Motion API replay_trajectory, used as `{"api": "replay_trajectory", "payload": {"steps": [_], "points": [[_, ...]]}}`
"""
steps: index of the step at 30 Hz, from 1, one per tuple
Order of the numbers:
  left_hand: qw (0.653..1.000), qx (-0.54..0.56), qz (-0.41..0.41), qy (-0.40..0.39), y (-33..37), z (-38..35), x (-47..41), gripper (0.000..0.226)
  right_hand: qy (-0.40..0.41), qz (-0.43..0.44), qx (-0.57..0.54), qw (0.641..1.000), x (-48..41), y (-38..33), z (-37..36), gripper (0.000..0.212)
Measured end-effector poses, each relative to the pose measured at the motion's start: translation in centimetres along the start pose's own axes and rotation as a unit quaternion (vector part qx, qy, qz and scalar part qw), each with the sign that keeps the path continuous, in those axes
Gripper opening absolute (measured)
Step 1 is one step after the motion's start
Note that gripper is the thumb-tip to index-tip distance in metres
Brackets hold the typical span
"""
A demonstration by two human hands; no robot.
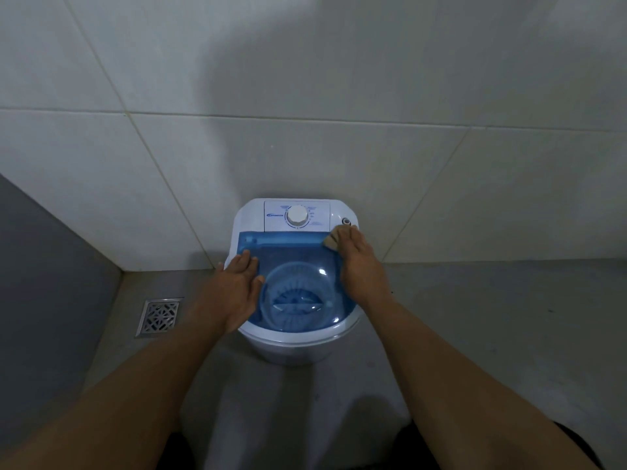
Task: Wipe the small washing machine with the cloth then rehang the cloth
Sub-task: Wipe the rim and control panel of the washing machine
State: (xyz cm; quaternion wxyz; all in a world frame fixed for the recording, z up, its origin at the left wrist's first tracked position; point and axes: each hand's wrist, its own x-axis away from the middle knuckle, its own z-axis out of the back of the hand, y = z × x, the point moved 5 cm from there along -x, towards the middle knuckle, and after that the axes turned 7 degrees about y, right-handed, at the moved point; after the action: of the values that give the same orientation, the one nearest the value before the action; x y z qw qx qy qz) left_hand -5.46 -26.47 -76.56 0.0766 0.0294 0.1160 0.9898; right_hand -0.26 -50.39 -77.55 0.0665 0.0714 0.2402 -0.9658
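A small white washing machine [295, 347] with a clear blue lid stands on the floor against the tiled wall. Its white control panel carries a round dial [298, 215]. My right hand [361, 266] lies on the lid's right side and presses a small beige cloth [332, 239] against the machine's back right corner; only a bit of the cloth shows under the fingers. My left hand [237, 286] rests flat on the lid's left edge, fingers together, holding nothing.
A square metal floor drain [158, 317] sits to the left of the machine. A tiled wall [305, 130] rises right behind it, and a grey wall [40, 283] closes the left side. Grey floor [492, 317] extends to the right.
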Motion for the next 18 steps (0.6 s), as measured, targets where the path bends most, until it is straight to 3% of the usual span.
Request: {"api": "replay_trajectory", "payload": {"steps": [8, 14, 18], "points": [[0.999, 0.012, 0.030, -0.032, 1.6, 2.2, -0.3, 0.046, 0.039, -0.049, -0.004, 0.998, 3.6, -0.3, -0.6, 0.076], [0.996, 0.022, 0.067, -0.054, 2.0, 3.4, 0.0, 0.049, -0.021, 0.067, 0.016, 0.997, 5.4, -6.9, -3.1, 0.082], [0.995, 0.039, 0.079, -0.056, 1.6, 3.7, 0.0, 0.055, -0.050, 0.124, 0.016, 0.991, 5.9, -6.5, -2.9, 0.088]]}}
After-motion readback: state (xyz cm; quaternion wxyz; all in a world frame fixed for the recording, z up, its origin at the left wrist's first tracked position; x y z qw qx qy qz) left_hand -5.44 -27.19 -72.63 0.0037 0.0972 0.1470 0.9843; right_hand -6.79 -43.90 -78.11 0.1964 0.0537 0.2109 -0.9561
